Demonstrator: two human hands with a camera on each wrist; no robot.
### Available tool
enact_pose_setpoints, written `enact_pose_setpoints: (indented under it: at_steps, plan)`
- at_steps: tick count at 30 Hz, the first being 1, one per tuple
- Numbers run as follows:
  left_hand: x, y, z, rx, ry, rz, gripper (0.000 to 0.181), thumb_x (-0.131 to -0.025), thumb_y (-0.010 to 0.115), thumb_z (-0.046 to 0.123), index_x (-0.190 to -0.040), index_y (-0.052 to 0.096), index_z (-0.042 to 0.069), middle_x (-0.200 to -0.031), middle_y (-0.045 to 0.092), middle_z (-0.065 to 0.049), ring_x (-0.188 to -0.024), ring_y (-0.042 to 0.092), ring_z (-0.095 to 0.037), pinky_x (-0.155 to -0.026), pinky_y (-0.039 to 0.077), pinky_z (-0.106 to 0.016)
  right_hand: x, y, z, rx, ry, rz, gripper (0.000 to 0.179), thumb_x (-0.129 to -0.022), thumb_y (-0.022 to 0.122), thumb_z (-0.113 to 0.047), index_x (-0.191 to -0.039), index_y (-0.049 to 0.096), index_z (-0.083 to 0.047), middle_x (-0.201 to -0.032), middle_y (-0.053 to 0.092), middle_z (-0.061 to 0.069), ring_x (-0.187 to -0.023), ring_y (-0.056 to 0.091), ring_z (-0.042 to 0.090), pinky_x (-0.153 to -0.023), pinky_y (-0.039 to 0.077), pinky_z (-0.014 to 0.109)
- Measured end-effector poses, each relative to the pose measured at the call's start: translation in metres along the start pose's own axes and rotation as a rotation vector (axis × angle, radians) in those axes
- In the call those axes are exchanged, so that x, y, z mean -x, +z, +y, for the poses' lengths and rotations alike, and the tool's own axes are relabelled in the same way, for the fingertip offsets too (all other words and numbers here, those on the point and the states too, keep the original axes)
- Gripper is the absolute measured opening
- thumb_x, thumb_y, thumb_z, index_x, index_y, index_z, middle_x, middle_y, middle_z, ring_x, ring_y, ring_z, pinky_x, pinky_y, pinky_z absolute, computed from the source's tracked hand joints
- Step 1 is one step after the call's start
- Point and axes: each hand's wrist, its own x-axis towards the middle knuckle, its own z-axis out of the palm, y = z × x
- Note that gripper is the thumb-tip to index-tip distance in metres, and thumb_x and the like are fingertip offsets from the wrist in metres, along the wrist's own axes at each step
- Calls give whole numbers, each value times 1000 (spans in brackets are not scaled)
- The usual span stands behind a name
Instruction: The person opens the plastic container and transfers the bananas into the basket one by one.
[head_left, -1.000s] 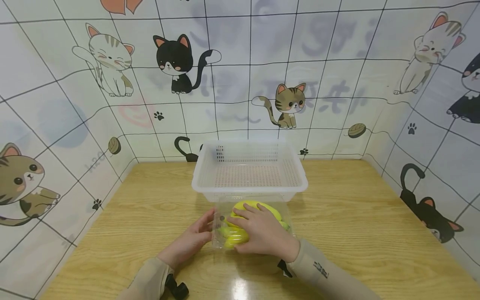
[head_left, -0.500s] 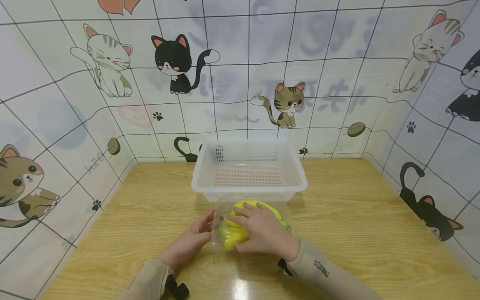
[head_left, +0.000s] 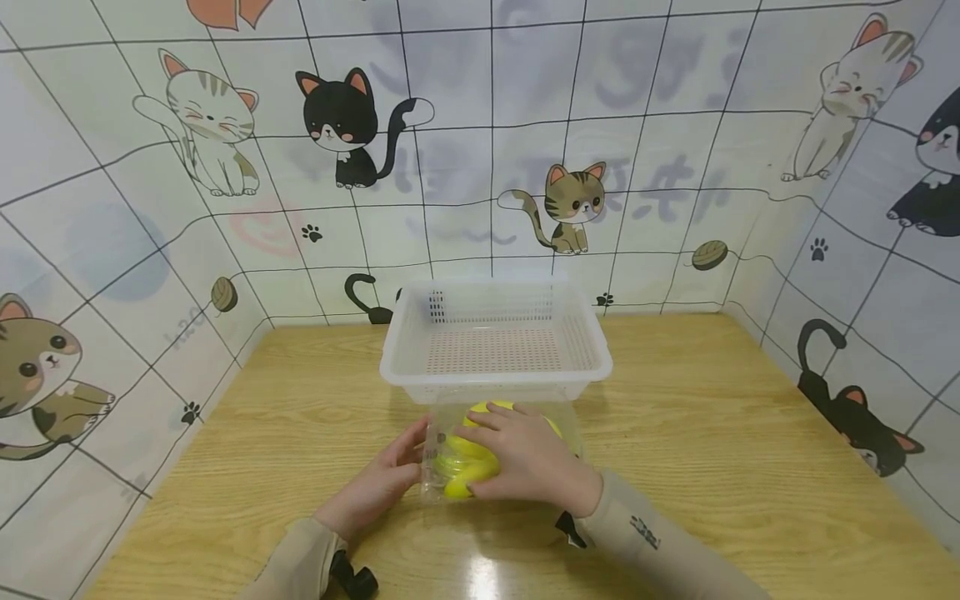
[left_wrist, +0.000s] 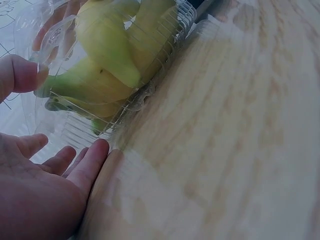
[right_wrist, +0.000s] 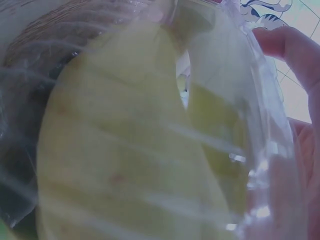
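A clear plastic clamshell box (head_left: 438, 433) holds several yellow bananas (head_left: 468, 477) and sits on the table in front of the basket. My right hand (head_left: 528, 462) lies over the lid with its fingers spread, covering part of the fruit. At the box's left side is my left hand (head_left: 378, 483), its fingertips right at the plastic edge. In the left wrist view, the thumb (left_wrist: 25, 75) touches the box near the green-tipped bananas (left_wrist: 107, 45), and the other fingers extend along its lower side. Ribbed plastic and a banana (right_wrist: 115, 140) fill the right wrist view.
A white perforated plastic basket (head_left: 495, 379) stands right behind the box, near the back wall. Wood-grain table (head_left: 697, 450) stretches to both sides. Cat-print sheeting (head_left: 450, 125) encloses the back, left and right.
The head view has shifted slightly. Both hands keep nearly the same places on the box, and less of the bananas' right end shows beside the right hand.
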Motion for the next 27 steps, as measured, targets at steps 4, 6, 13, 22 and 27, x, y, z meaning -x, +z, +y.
enact_pose_setpoints:
  at_steps: [4, 6, 13, 22, 27]
  plan:
    - [0, 0, -1, -5, 5, -2, 82, -87, 50, -1, -156, 10, 18, -157, 16, -16, -136, 29, -34, -104, 32, -39, 0, 0, -1, 6, 10, -26, 64, -77, 70, -51, -132, 60, -20, -133, 58, 7, -123, 53, 33, -95, 43, 57]
    - [0, 0, -1, -5, 1, -1, 83, -87, 50, -1, -156, 10, 19, -157, 16, -15, -136, 29, -33, -104, 32, -39, 0, 0, -1, 8, 13, -37, 65, -77, 70, -51, -133, 59, -21, -134, 57, 7, -124, 52, 33, -96, 43, 57]
    - [0, -2, -2, -6, -10, 1, 83, -87, 51, 1, -156, 9, 19, -157, 16, -15, -136, 30, -33, -105, 31, -41, 1, -3, -1, 7, 6, -63, 66, -78, 71, -51, -136, 56, -23, -138, 54, 5, -127, 48, 32, -97, 42, 56]
    - [0, -2, -3, -8, -21, 6, 82, -88, 52, 2, -156, 10, 21, -157, 17, -13, -136, 30, -32, -107, 29, -44, 3, -4, 2, 16, -19, -60, 69, -78, 71, -50, -139, 54, -23, -140, 52, 5, -129, 47, 32, -99, 41, 53]
    - [0, -3, -3, 0, -26, 10, 83, -88, 53, 2, -156, 10, 21, -158, 15, -11, -137, 29, -32, -108, 27, -46, 4, -7, 2, 7, -8, -94, 69, -78, 72, -47, -141, 51, -25, -143, 49, 3, -131, 44, 31, -101, 39, 53]
